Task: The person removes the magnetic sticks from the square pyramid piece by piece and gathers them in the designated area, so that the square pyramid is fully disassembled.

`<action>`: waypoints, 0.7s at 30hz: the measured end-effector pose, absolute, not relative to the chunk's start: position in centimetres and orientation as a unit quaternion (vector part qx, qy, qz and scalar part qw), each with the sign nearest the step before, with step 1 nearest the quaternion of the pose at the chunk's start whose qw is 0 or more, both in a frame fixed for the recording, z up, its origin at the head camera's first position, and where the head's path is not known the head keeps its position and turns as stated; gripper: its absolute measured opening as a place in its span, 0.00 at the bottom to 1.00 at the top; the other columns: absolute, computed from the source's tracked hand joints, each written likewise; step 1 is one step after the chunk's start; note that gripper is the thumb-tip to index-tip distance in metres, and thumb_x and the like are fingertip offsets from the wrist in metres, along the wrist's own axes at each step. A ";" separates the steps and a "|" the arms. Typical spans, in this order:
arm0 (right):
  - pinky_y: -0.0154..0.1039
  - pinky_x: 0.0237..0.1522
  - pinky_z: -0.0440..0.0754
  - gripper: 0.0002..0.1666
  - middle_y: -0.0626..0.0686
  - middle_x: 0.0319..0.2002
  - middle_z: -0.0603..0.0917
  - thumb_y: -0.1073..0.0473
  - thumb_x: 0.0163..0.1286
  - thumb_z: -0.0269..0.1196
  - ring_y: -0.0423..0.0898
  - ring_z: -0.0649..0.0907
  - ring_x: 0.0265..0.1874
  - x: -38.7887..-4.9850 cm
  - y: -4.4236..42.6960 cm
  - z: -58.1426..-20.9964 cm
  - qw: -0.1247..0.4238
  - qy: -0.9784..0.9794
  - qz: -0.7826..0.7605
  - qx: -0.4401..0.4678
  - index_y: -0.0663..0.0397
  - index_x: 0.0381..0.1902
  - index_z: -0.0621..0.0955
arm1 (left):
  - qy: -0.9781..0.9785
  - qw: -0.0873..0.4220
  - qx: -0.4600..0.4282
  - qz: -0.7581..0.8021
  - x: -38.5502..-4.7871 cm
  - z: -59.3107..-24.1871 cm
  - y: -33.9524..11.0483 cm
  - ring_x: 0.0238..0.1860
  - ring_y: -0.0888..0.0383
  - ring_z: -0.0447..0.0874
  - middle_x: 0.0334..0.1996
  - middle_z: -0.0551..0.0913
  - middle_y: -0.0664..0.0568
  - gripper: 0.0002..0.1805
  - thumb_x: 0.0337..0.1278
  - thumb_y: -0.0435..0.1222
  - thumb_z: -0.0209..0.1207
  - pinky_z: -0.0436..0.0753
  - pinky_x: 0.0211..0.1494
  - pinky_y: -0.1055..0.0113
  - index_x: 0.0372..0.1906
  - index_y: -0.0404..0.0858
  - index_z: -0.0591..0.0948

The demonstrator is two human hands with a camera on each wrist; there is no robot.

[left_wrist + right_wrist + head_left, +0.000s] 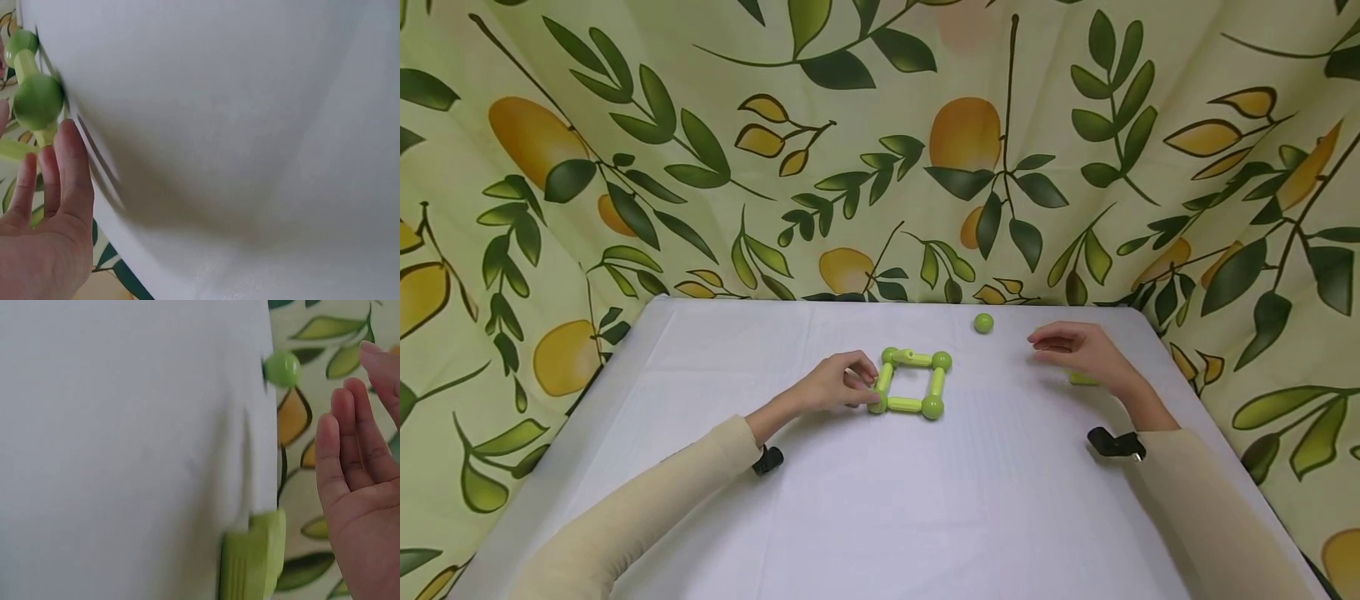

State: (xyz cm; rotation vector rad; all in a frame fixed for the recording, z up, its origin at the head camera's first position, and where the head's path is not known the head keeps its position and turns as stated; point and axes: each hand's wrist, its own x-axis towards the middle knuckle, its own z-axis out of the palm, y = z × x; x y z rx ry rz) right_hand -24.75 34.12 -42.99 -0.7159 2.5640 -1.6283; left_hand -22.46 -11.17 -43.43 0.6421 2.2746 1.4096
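A square of light green rods joined by green balls (932,407) lies on the table. A further rod (908,354) sticks out by its far left ball. My left hand (835,382) is at the square's near left corner, its fingertips by the ball and side rod. Loosely extended fingers (75,162) show just below a green ball (39,102) in the left wrist view; whether they press on it, I cannot tell. My right hand (1086,354) hovers over the table's right part with nothing in it, fingers (350,434) relaxed and thumb apart.
A loose green ball (983,323) lies near the far edge of the white-covered table (880,500). Green pieces (244,569) lie beneath my right hand, partly hidden by it in the head view. A leaf-patterned curtain (865,108) stands behind the table.
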 end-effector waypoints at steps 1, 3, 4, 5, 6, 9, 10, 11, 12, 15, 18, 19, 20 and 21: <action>0.32 0.47 0.82 0.18 0.71 0.50 0.83 0.73 0.65 0.69 0.49 0.86 0.46 -24.9 33.4 -43.1 0.018 0.816 -0.529 -0.232 0.72 0.53 0.82 | 0.811 0.194 0.225 0.503 -22.6 -43.4 -11.2 0.43 0.49 0.86 0.45 0.80 0.41 0.18 0.57 0.29 0.72 0.87 0.39 0.59 0.48 0.31 0.78; 0.34 0.47 0.83 0.17 0.73 0.50 0.81 0.72 0.66 0.69 0.49 0.86 0.46 -25.3 32.0 -43.2 0.030 0.805 -0.542 -0.239 0.71 0.52 0.82 | 0.814 0.192 0.219 0.503 -22.9 -43.4 -11.2 0.43 0.49 0.86 0.45 0.80 0.42 0.17 0.58 0.30 0.71 0.87 0.39 0.59 0.48 0.31 0.78; 0.34 0.47 0.83 0.17 0.74 0.50 0.81 0.72 0.66 0.69 0.49 0.85 0.46 -25.5 31.3 -43.3 0.037 0.800 -0.547 -0.243 0.71 0.52 0.82 | 0.816 0.189 0.216 0.502 -23.1 -43.5 -11.2 0.43 0.50 0.86 0.45 0.80 0.42 0.17 0.58 0.30 0.71 0.87 0.39 0.60 0.48 0.31 0.78; 0.35 0.47 0.83 0.17 0.74 0.50 0.81 0.71 0.66 0.70 0.49 0.85 0.46 -25.7 30.7 -43.4 0.043 0.796 -0.552 -0.245 0.71 0.52 0.82 | 0.818 0.187 0.213 0.501 -23.3 -43.4 -11.2 0.43 0.50 0.86 0.45 0.80 0.42 0.16 0.59 0.29 0.71 0.87 0.39 0.60 0.48 0.30 0.78; 0.35 0.48 0.83 0.17 0.75 0.50 0.80 0.71 0.66 0.70 0.49 0.85 0.46 -25.9 30.0 -43.5 0.050 0.792 -0.555 -0.250 0.71 0.52 0.82 | 0.819 0.185 0.210 0.501 -23.5 -43.4 -11.2 0.43 0.50 0.86 0.45 0.80 0.41 0.16 0.59 0.29 0.71 0.87 0.39 0.60 0.48 0.30 0.78; 0.37 0.49 0.83 0.17 0.75 0.50 0.80 0.72 0.66 0.69 0.50 0.85 0.46 -26.2 28.0 -43.8 0.067 0.779 -0.564 -0.266 0.72 0.52 0.82 | 0.819 0.180 0.201 0.506 -24.0 -43.5 -11.1 0.44 0.49 0.87 0.46 0.81 0.40 0.16 0.59 0.28 0.70 0.87 0.38 0.60 0.49 0.29 0.78; 0.37 0.49 0.83 0.17 0.75 0.51 0.80 0.73 0.66 0.69 0.49 0.85 0.46 -26.4 27.4 -43.9 0.070 0.776 -0.567 -0.268 0.72 0.52 0.82 | 0.819 0.179 0.199 0.508 -24.1 -43.5 -11.0 0.44 0.49 0.87 0.46 0.81 0.39 0.16 0.59 0.28 0.70 0.87 0.38 0.59 0.49 0.29 0.78; 0.37 0.49 0.83 0.17 0.75 0.51 0.80 0.73 0.65 0.69 0.50 0.85 0.46 -26.5 26.7 -43.9 0.073 0.773 -0.570 -0.270 0.71 0.52 0.82 | 0.819 0.177 0.197 0.510 -24.3 -43.4 -11.0 0.43 0.49 0.87 0.46 0.82 0.39 0.16 0.60 0.28 0.70 0.87 0.38 0.59 0.49 0.29 0.78; 0.37 0.49 0.83 0.17 0.75 0.51 0.80 0.73 0.65 0.69 0.50 0.85 0.46 -26.5 26.1 -43.9 0.077 0.769 -0.573 -0.272 0.71 0.52 0.82 | 0.819 0.174 0.196 0.511 -24.5 -43.5 -10.9 0.43 0.49 0.87 0.45 0.82 0.39 0.16 0.60 0.28 0.70 0.87 0.37 0.59 0.49 0.28 0.78; 0.38 0.49 0.83 0.18 0.73 0.51 0.81 0.73 0.65 0.69 0.50 0.85 0.46 -26.7 24.3 -43.9 0.084 0.762 -0.579 -0.277 0.72 0.53 0.82 | 0.824 0.161 0.196 0.507 -25.1 -43.8 -10.6 0.41 0.49 0.88 0.44 0.83 0.39 0.16 0.60 0.27 0.70 0.87 0.36 0.59 0.49 0.28 0.78; 0.38 0.49 0.83 0.19 0.72 0.51 0.81 0.73 0.65 0.70 0.52 0.85 0.45 -27.0 22.7 -44.0 0.093 0.757 -0.579 -0.288 0.74 0.53 0.81 | 0.829 0.151 0.190 0.503 -25.8 -44.1 -10.2 0.39 0.50 0.88 0.44 0.83 0.41 0.17 0.59 0.28 0.70 0.87 0.35 0.59 0.50 0.29 0.78; 0.39 0.49 0.83 0.20 0.72 0.51 0.81 0.74 0.65 0.70 0.52 0.85 0.46 -27.0 22.2 -44.0 0.097 0.754 -0.580 -0.292 0.75 0.54 0.80 | 0.831 0.150 0.187 0.502 -26.0 -44.2 -10.1 0.39 0.51 0.88 0.44 0.84 0.41 0.18 0.59 0.28 0.70 0.87 0.35 0.60 0.51 0.30 0.78; 0.39 0.49 0.83 0.21 0.73 0.51 0.81 0.74 0.64 0.70 0.53 0.85 0.45 -27.0 21.7 -43.9 0.101 0.753 -0.580 -0.294 0.76 0.54 0.80 | 0.832 0.149 0.183 0.501 -26.2 -44.3 -9.9 0.38 0.52 0.88 0.44 0.84 0.42 0.18 0.59 0.28 0.70 0.87 0.35 0.60 0.52 0.30 0.78; 0.39 0.49 0.83 0.21 0.72 0.50 0.81 0.74 0.63 0.70 0.53 0.85 0.45 -27.0 21.2 -44.0 0.103 0.752 -0.580 -0.295 0.76 0.53 0.80 | 0.832 0.148 0.180 0.502 -26.5 -44.4 -9.7 0.38 0.52 0.88 0.44 0.84 0.42 0.19 0.58 0.28 0.71 0.87 0.35 0.61 0.53 0.30 0.78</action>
